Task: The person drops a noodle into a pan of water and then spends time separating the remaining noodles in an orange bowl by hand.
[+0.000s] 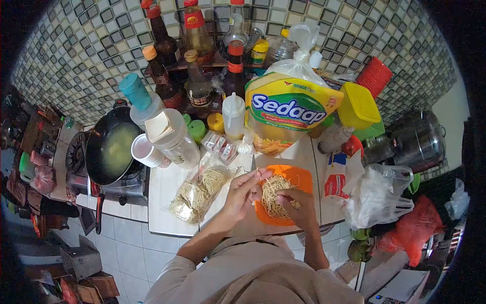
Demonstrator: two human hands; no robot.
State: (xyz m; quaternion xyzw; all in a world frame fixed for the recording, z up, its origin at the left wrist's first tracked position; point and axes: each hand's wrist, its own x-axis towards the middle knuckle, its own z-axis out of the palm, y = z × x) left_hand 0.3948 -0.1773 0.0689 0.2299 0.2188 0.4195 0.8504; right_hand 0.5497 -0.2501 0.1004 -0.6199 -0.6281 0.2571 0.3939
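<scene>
Over a pale countertop (pixel 159 188), left grip (pixel 243 193) pinches, contents unclear; right grip (pixel 301 209) clasps noodles (pixel 274 197).

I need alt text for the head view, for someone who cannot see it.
A person's right hand touches noodles on an orange tray; the left hand is by its left edge. Bagged noodles lie to the left, a Sedaap pouch stands behind.

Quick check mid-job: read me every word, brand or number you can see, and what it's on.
"Sedaap": large letters on the yellow-and-green pouch.
"WINGS": small, near the pouch's top edge; the word beside it is unclear.
Too small or blurred to read: the pouch's finer lines, the labels on the bottles, the print on the red-and-white packet.
</scene>
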